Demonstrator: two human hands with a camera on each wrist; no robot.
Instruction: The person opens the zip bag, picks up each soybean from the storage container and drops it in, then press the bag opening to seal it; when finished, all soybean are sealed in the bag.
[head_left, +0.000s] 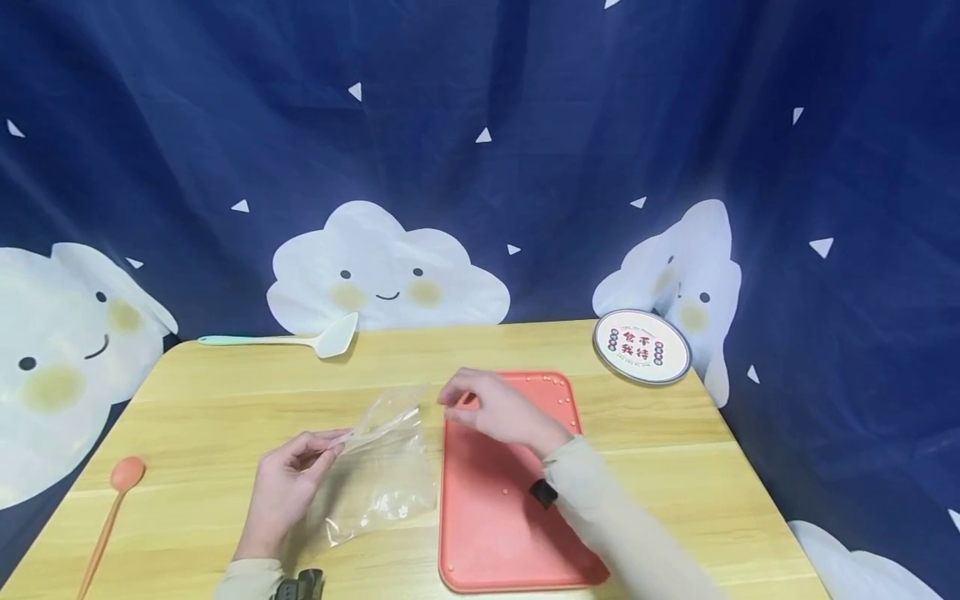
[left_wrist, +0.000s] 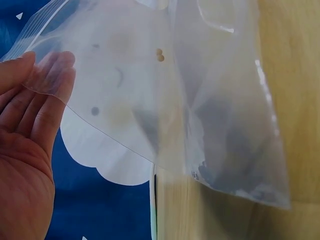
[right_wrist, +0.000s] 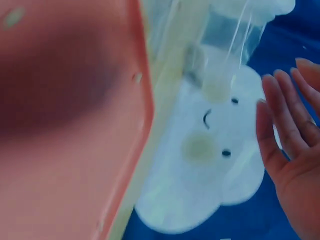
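A clear zip-top plastic bag (head_left: pixel 382 479) hangs over the table, its top edge pinched between the thumb and fingers of my left hand (head_left: pixel 288 479). Two small tan beans (left_wrist: pixel 160 55) show against the bag in the left wrist view; whether they are inside it I cannot tell. My right hand (head_left: pixel 495 408) hovers over the far left part of a pink tray (head_left: pixel 487 533), close to the bag's opening. Its fingers are loosely bent, and nothing shows in them in the right wrist view. Several pale beans (head_left: pixel 561 401) lie on the tray, mostly in its far right corner.
A pale green-handled spatula (head_left: pixel 335 337) lies along the table's back edge. At the left is an orange spoon (head_left: pixel 127 473). An oval plate with red characters (head_left: pixel 642 347) sits at the back right corner. Behind the table hangs a blue cloud-print curtain (head_left: pixel 420 150).
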